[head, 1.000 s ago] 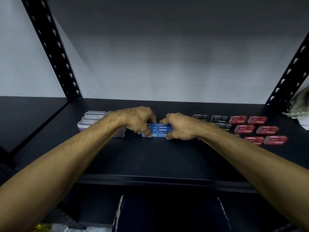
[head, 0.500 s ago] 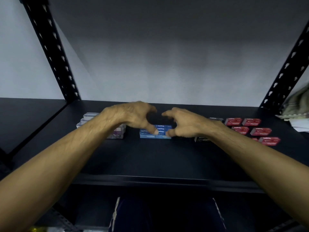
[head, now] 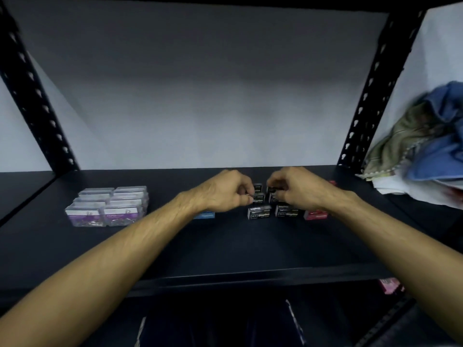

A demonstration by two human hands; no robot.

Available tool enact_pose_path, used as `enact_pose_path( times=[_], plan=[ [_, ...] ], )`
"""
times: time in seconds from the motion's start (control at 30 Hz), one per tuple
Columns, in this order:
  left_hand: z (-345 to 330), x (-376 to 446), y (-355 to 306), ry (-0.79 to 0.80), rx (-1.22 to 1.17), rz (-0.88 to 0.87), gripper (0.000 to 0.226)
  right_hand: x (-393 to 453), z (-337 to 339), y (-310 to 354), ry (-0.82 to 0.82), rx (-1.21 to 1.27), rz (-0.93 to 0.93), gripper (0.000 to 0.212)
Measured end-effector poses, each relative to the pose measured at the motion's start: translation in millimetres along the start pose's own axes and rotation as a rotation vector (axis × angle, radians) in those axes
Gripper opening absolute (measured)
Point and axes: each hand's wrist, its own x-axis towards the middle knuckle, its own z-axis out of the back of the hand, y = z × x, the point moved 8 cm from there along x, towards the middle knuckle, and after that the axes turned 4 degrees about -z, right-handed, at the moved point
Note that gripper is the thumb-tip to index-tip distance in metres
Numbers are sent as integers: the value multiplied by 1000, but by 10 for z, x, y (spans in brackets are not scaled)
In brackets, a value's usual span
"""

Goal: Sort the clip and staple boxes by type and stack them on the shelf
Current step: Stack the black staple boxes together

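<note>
reaching forward, left hand (head: 226, 191) and right hand (head: 295, 187) fingers curled, pinching black staple boxes (head: 259, 212) just beneath fingertips.

**Dim shelving unit against a pale wall**

A black metal shelf (head: 225, 246) spans the scene. Perforated black uprights (head: 363, 96) rise at far left and far right. Behind stands a plain grey-white wall (head: 200, 96), softly lit. Crumpled cloth (head: 431, 136) lies at right.
</note>
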Motion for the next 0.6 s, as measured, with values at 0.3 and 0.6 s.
enact_pose_path(
  times=[0.3,0.6],
  plan=[
    [-335,246,-220,118,90,-32,22,-230,-198,-286,-2,-85,-11,30],
    [-289,234,-86,168,142,-9,18,-213,-265,-310,-6,-73,12,19]
  ],
)
